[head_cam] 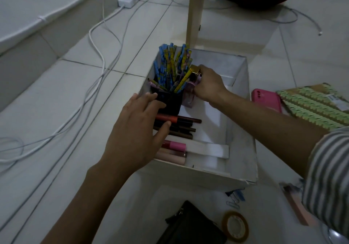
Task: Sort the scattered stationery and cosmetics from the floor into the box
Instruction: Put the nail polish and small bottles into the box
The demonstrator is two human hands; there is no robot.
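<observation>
The box (pixel 243 149) is white, open-topped, and sits on the tiled floor (pixel 94 111) in the middle of the view. In its far left corner stands a black pen holder (pixel 171 102) crammed with upright blue and yellow pencils (pixel 170 66). Nearer along the left wall lie dark cosmetic pencils (pixel 181 125), and nearer still a pair of pink tubes (pixel 174 150) behind a white divider strip (pixel 207 149). The rest of the box shows bare white bottom. The left hand (pixel 136 132) is open, fingers spread, resting across the box's left edge and touching the holder. The right hand (pixel 206 85) is closed around a small gold-capped pink bottle (pixel 195 73) (just beside the pencils). Outside the box lie a tape roll (pixel 235 226), paper clips (pixel 234 199), a dark pouch (pixel 188 226) and a pink phone (pixel 266 100).
</observation>
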